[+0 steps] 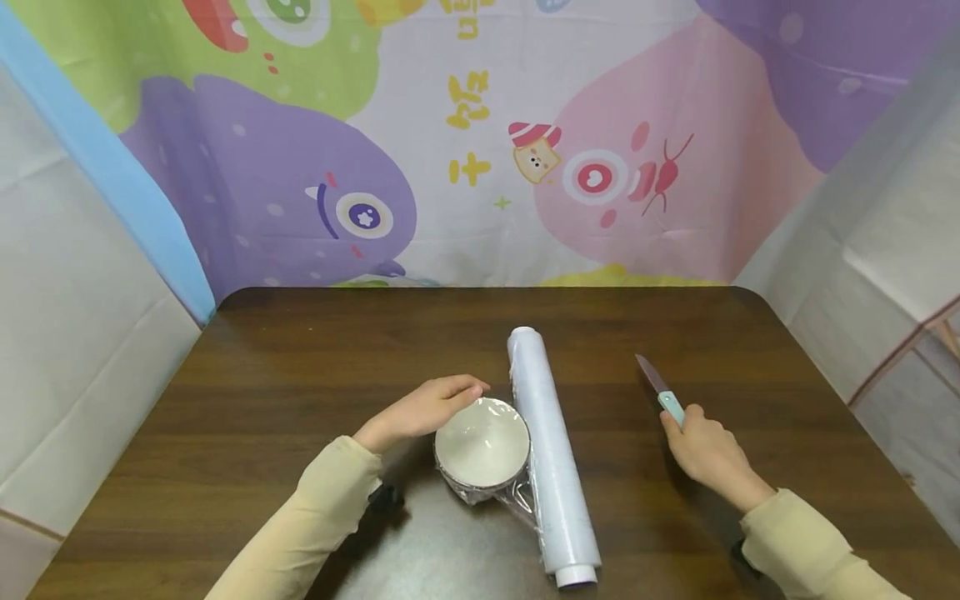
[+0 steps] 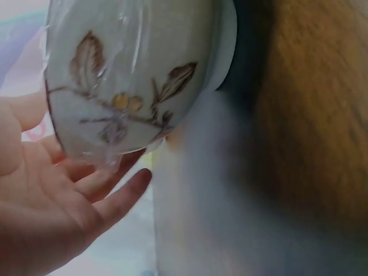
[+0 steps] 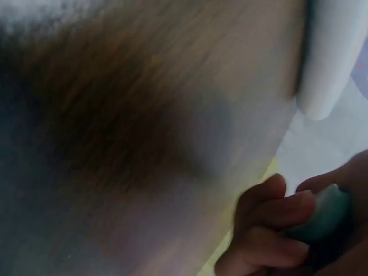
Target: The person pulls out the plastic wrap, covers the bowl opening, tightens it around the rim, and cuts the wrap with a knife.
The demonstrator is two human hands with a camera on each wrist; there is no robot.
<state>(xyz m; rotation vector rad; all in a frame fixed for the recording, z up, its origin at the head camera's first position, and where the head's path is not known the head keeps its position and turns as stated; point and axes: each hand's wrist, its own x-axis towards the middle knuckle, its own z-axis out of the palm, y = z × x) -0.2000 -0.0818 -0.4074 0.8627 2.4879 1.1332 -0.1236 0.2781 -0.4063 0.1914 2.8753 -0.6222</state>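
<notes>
A white bowl with plastic wrap over it stands near the middle of the table. Brown leaves and a branch decorate its outer side in the left wrist view, with clear film clinging there. My left hand lies along the bowl's far left rim, fingers extended. Right beside the bowl is a long roll of plastic wrap, and a crumpled strip of film runs between the two. Off to the right, my right hand grips a small knife by its pale green handle, blade pointing away from me.
The dark wooden table has a rounded far edge. Behind it hangs a curtain with cartoon figures, and light panels stand at both sides.
</notes>
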